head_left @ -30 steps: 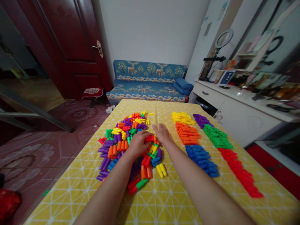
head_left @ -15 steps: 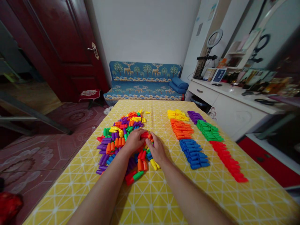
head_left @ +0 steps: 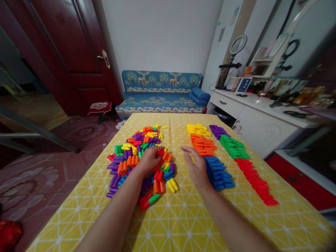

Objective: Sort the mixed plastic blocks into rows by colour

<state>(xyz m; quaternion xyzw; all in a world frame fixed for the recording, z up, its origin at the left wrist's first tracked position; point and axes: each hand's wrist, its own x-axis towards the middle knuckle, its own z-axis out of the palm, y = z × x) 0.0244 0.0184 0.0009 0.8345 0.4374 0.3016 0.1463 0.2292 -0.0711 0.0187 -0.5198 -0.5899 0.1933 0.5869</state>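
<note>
My left hand (head_left: 149, 160) reaches into a mixed pile of bullet-shaped plastic pieces (head_left: 128, 161), its fingers closed on a red piece (head_left: 160, 152). Purple, orange, green, yellow, blue and red pieces lie around it. Over the cloth, my right hand (head_left: 196, 167) holds nothing, with its fingers stretched out and apart. It is nearest to a heap of blue pieces (head_left: 219, 174), partly covering its left edge. Beyond that hand lie orange pieces (head_left: 203, 145) and yellow pieces (head_left: 198, 130) in separate groups. Farther right, purple pieces (head_left: 218, 132), green pieces (head_left: 234, 147) and red pieces (head_left: 256, 182) form a line.
A yellow cloth with white lines covers the table (head_left: 168, 224). Behind it stands a blue patterned sofa (head_left: 160, 94). To the right is a white dresser (head_left: 252, 115) with bottles and a ring light (head_left: 238, 44). A red stool (head_left: 99, 107) stands by the door (head_left: 65, 52).
My right hand has moved right, away from my left hand and the mixed pile, and its fingers have opened. My left hand stays at the pile with the red piece.
</note>
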